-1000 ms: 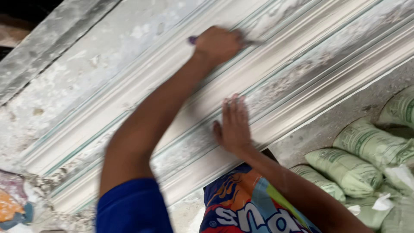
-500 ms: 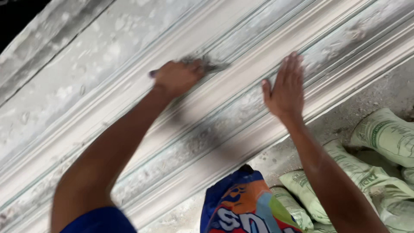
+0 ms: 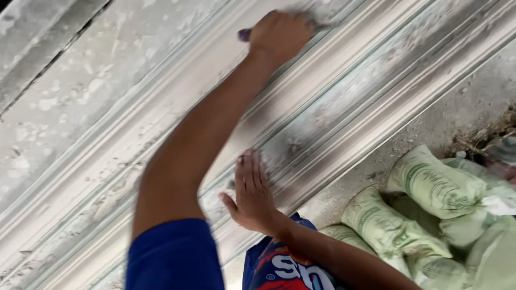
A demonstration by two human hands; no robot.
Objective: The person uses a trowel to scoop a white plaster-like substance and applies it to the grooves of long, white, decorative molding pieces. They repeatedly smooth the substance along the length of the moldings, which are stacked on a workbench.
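Note:
A long white plaster moulding [image 3: 344, 107] with ridges and grooves runs diagonally across the view. My left hand [image 3: 280, 33] reaches to its far part and is closed around a small tool with a purple handle [image 3: 244, 35], pressed into a groove. The tool's working end is hidden under the hand. My right hand [image 3: 251, 194] lies flat on the nearer ridges of the moulding, palm down and fingers stretched out, holding nothing. My left arm in a blue sleeve [image 3: 174, 255] crosses the moulding between the two hands.
Several pale green filled sacks [image 3: 430, 188] are piled at the lower right on a dusty grey floor [image 3: 473, 102]. A rough grey slab [image 3: 80, 80] borders the moulding at the upper left. A colourful garment [image 3: 290, 268] shows at the bottom.
My left hand has slid with the tool further along the groove, up and to the right. My right hand has come back down the moulding toward my body and lies flat again.

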